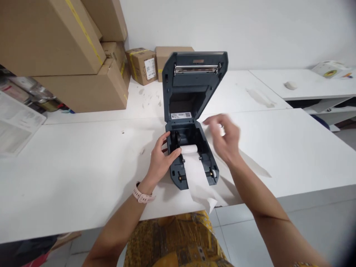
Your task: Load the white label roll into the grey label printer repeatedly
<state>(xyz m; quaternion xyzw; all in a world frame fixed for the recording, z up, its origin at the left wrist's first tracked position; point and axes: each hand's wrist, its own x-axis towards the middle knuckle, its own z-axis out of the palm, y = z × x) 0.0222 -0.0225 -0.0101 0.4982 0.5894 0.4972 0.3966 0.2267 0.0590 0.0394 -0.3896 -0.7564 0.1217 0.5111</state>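
A dark grey label printer (169, 163) stands on the white table with its lid (194, 83) raised. Inside it lies a small white paper roll (189, 149), and a loose strip of paper (197, 172) runs from it over the black roller (207, 174) and hangs past the front. My left hand (162, 155) grips the printer's left wall, fingers along the outside and thumb over the rim, its tip at the roll's left end. Just right of the printer, my right hand (225, 137) is raised and smeared by motion, with the fingers bent; whether it holds anything is unclear.
Large cardboard boxes (83, 89) are stacked at the back left, with a small taped box (141, 65) beside them. White backing paper (254, 165) lies right of the printer. A white computer mouse (290, 85) sits farther right. The table's front edge is close to my body.
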